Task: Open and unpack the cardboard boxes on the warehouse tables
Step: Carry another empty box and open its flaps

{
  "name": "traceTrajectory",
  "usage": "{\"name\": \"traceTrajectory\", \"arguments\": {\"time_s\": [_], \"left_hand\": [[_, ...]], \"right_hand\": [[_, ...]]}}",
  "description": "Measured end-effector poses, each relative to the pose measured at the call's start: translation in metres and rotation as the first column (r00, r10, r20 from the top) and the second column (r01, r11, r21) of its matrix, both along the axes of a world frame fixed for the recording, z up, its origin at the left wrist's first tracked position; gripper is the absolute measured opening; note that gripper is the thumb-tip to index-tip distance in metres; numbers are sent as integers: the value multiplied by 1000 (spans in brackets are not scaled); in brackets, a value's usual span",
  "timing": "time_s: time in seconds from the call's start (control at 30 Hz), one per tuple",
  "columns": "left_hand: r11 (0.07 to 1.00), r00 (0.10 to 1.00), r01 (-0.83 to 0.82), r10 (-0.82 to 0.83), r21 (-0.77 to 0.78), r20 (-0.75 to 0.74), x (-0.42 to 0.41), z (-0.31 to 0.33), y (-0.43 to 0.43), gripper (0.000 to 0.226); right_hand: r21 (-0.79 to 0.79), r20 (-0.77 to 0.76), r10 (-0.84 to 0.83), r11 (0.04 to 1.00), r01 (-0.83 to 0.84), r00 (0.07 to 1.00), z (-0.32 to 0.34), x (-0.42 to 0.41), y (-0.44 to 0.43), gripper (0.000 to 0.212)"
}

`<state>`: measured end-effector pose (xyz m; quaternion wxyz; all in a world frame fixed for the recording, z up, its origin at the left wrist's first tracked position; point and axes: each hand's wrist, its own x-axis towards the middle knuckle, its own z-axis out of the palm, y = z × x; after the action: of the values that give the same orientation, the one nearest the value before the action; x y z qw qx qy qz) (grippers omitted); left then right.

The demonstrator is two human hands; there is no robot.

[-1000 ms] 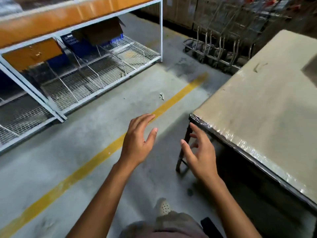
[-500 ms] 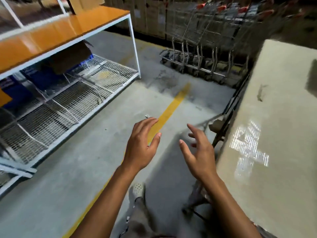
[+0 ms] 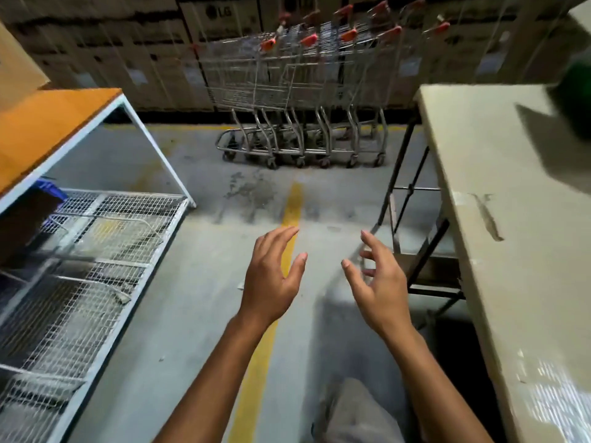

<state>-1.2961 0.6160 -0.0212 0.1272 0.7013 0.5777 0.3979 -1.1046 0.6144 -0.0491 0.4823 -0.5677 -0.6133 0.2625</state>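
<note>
My left hand (image 3: pixel 271 276) and my right hand (image 3: pixel 380 282) hover side by side over the concrete aisle, fingers spread and relaxed, holding nothing. A beige plastic-wrapped table (image 3: pixel 511 251) runs along the right, its near edge just right of my right hand. The corner of a brown cardboard box (image 3: pixel 16 65) sits on the orange-topped rack (image 3: pixel 48 129) at the far left. Stacked cardboard cartons (image 3: pixel 144 59) line the back wall. A dark blurred object (image 3: pixel 572 100) lies on the table's far right edge.
A nested row of shopping carts (image 3: pixel 307 100) with red handles blocks the aisle's far end. White wire-mesh shelves (image 3: pixel 96 266) with a blue crate (image 3: pixel 48 190) lie low at left. A yellow floor line (image 3: pixel 287 219) runs down the aisle. My knee (image 3: pixel 355 410) shows below.
The view has swung up and to the right: the carts and back wall have come into full view, and the table now runs along the right. Both hands stay open, held ahead.
</note>
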Motion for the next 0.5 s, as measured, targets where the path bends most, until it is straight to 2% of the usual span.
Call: {"name": "traceTrajectory", "arguments": {"time_s": [0.27,0.5], "left_hand": [[984,985,170,-171,52,14,34,-5,228,40],[938,940,338,-340,74,21,95,22,405,41]], "right_hand": [[6,-1,-161,987,161,987,-11,33,185,59],[17,9,-313,950,313,950,21,85,327,61]]}}
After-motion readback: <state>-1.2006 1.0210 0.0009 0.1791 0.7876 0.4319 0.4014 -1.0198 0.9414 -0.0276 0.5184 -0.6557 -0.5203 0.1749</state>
